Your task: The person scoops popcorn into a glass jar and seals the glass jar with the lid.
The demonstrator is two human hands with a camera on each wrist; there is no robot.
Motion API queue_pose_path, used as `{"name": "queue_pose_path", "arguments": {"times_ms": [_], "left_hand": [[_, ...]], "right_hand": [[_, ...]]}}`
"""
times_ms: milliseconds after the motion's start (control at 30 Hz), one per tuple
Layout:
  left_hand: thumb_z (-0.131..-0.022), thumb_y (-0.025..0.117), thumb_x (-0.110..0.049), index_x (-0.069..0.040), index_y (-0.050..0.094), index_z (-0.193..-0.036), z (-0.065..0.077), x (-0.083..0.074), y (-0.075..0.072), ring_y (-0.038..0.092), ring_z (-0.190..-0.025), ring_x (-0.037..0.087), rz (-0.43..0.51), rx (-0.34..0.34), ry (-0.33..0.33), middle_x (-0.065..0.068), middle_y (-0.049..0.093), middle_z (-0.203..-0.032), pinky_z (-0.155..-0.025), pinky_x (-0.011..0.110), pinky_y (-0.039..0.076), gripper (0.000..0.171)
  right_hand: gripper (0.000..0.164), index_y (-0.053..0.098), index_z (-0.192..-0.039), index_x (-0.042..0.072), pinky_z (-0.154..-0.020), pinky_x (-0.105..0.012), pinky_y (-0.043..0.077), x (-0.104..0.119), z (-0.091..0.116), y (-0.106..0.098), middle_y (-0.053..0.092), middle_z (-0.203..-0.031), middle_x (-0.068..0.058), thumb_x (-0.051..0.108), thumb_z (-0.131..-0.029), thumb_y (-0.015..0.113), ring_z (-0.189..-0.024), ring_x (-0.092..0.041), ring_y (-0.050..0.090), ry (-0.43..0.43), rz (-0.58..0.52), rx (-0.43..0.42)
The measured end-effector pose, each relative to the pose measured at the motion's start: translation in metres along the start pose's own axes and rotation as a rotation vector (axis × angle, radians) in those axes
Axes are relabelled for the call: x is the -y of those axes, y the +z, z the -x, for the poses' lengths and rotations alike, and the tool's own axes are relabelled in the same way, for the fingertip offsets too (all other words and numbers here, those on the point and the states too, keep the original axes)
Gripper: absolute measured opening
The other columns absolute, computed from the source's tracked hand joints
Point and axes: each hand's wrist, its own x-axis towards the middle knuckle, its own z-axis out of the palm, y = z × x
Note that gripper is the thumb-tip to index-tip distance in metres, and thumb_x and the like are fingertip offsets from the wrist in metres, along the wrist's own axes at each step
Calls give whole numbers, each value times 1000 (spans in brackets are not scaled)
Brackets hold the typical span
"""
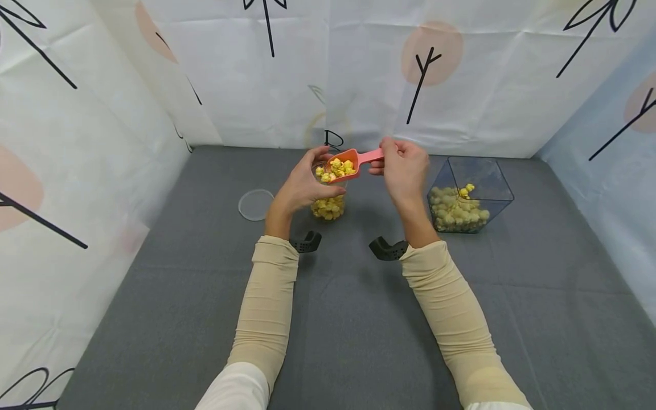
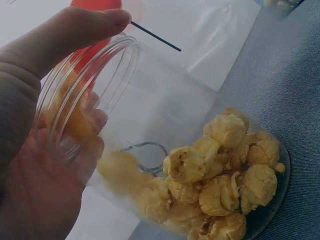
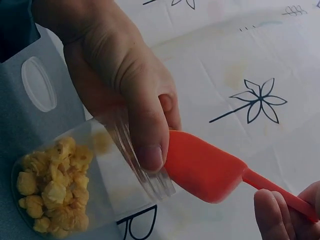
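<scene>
My left hand [image 1: 306, 181] grips a clear plastic jar [image 2: 170, 85] around its threaded neck, thumb on one side and fingers on the other. Yellow popcorn [image 2: 215, 175] fills the jar's lower part, and blurred pieces show partway up its wall. In my right hand [image 1: 406, 171] is the handle of a red scoop [image 1: 353, 158], pinched between thumb and fingers. The scoop, loaded with popcorn, lies tilted at the jar's mouth. From the right wrist view, the scoop's red underside and the left thumb [image 3: 150, 150] on the jar's rim show.
A clear square container [image 1: 499, 193] with more popcorn stands on the grey table [image 1: 338, 319] at the right. Left of the jar lies a round clear lid [image 1: 256, 205]. White patterned sheets [image 1: 359, 85] hang behind and at both sides.
</scene>
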Motion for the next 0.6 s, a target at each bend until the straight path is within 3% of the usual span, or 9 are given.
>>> {"name": "queue_pose_path", "arguments": {"times_ms": [133,300,400,600], "left_hand": [[-77,90,-23,-16,29,-159,0,0,0,40,-149,22,11,0,1,3,47,-151,-122,48,34,103],[-77,90,-23,-16,29,-160,0,1,-1,39,-150,21,18,4,6,2,48,-149,-123,50,32,103],[-78,90,-24,-18,29,-160,0,1,-1,38,-151,20,14,3,7,2,48,-149,-124,52,31,102],[-78,90,-24,-16,29,-159,0,1,-1,37,-152,22,22,8,4,3,47,-150,-123,55,31,102]], "right_hand": [[32,73,-110,-2,-60,-19,58,4,3,2,73,-73,-1,26,-102,60,-53,-1,67,-49,58,0],[33,72,-111,-3,-60,-14,56,8,10,4,75,-86,-20,27,-104,60,-56,4,64,-220,178,-3],[33,72,-107,-4,-59,-13,55,9,12,6,74,-86,-22,27,-104,61,-57,5,63,-299,211,-7],[33,72,-103,-5,-59,-14,55,9,14,7,72,-82,-22,27,-103,62,-57,3,64,-308,187,4]]}}
